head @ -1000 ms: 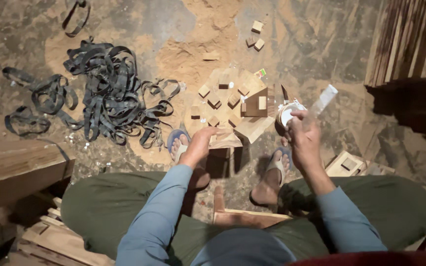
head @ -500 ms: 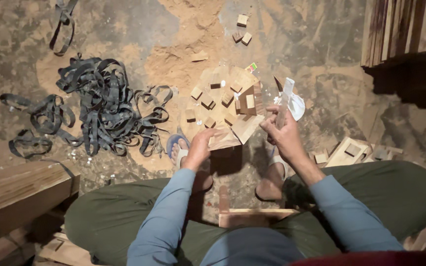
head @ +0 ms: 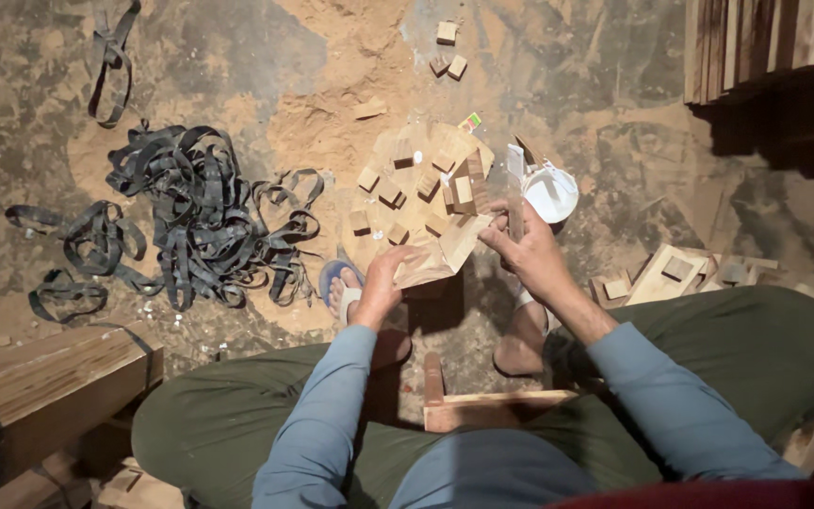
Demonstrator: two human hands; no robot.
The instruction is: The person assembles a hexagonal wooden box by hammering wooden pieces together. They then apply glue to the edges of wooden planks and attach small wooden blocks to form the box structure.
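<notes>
Person's wearing a long-sleeved light blue shirt, sleeves (head: 332,415) running right down to the wrists, plus baggy olive green trousers (head: 237,424). Both hands, left hand (head: 383,283) and right hand (head: 529,253), are bare, no gloves. Blue flip-flop sandals (head: 339,279) on the feet, toes showing.

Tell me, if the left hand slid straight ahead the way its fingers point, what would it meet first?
Probably the flat wooden panel: the left hand already reaches its near edge, though depth is unclear.
</notes>
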